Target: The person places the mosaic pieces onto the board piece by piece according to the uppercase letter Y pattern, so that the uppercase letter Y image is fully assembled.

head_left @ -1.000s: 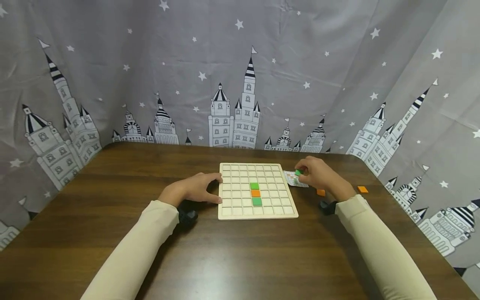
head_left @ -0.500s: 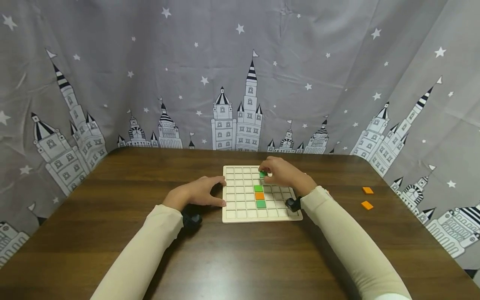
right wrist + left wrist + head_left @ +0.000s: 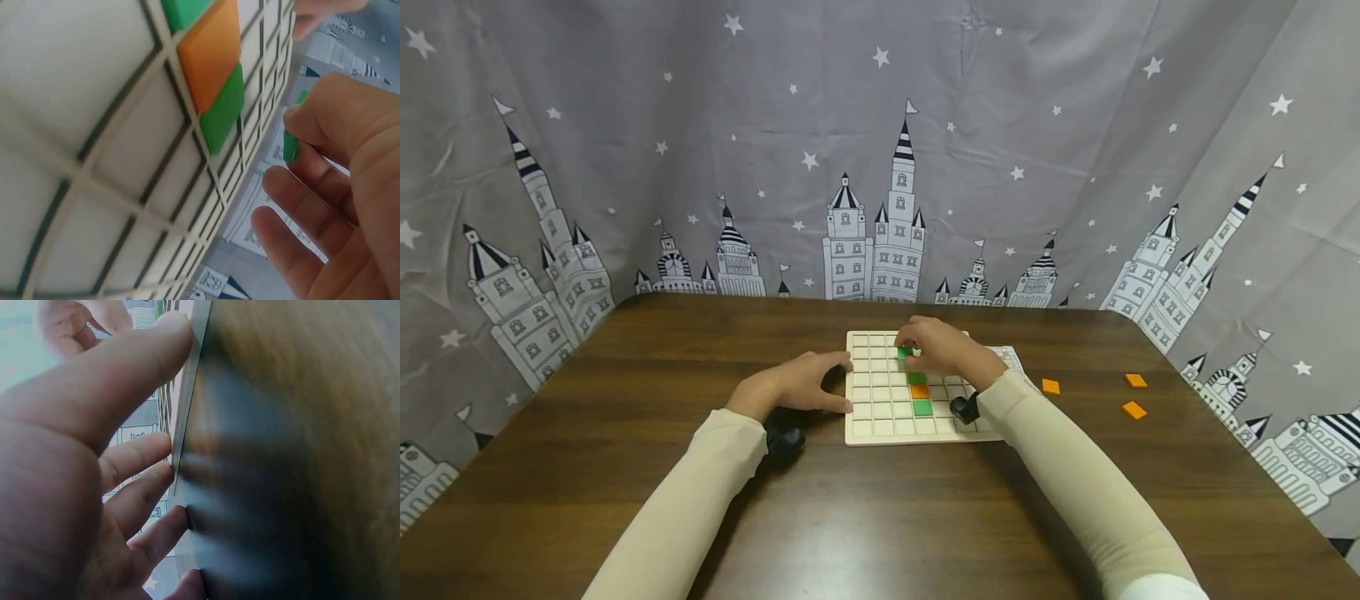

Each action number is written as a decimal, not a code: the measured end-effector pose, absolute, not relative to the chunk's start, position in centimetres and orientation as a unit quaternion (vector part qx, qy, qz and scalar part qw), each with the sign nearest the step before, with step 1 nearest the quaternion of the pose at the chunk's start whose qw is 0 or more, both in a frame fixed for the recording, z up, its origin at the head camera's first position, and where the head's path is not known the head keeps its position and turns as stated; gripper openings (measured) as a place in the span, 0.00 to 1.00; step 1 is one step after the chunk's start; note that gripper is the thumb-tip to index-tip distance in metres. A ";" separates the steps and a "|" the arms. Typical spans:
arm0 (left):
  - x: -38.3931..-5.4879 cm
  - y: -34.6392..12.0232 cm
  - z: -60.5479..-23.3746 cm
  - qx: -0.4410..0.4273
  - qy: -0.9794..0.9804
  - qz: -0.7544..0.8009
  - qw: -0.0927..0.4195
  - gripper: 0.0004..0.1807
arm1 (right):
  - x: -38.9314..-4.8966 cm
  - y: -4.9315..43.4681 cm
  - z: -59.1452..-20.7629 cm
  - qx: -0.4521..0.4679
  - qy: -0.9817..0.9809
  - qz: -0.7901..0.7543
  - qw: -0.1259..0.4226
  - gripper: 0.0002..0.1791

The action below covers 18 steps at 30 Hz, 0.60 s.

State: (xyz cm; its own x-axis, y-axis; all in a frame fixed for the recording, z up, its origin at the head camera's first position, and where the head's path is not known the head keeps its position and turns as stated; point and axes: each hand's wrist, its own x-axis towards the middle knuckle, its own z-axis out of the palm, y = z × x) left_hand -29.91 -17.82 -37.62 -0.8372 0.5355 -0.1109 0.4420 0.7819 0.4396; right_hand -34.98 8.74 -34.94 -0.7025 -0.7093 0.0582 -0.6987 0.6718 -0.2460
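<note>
A pale wooden grid board [image 3: 872, 426] lies on the table. In one of its columns sit a green tile [image 3: 917, 378], an orange tile [image 3: 919, 392] and another green tile [image 3: 922, 408]. Over the board's far rows, my right hand [image 3: 946, 347] pinches a green square tile [image 3: 290, 147] between thumb and index finger; its other fingers are spread loosely in the right wrist view. My left hand [image 3: 797, 384] rests at the board's left edge, thumb and fingertips against the side, the fingers nearly straight in the left wrist view.
Right of the board, a printed paper card [image 3: 1006, 357] lies partly hidden behind my right arm. Farther right on the brown table [image 3: 850, 525] are three orange tiles [image 3: 1051, 387]. A grey curtain [image 3: 760, 167] with castles and stars hangs behind the table.
My right hand has carried the green tile leftward from above the paper card to the board's far rows. My left hand keeps its place at the board's edge. The head view has shifted slightly.
</note>
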 end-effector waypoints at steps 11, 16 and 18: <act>-29.8 -17.6 -37.3 0.257 0.937 0.204 0.118 0.37 | -36.3 5.8 -36.2 -0.400 0.910 -0.106 0.018 0.17; -29.7 -17.7 -37.5 0.266 0.935 0.207 0.110 0.36 | -36.8 4.7 -36.4 -0.402 0.912 -0.082 0.016 0.17; -29.7 -17.8 -37.4 0.266 0.935 0.206 0.109 0.36 | -36.9 4.3 -36.4 -0.397 0.915 -0.072 0.021 0.17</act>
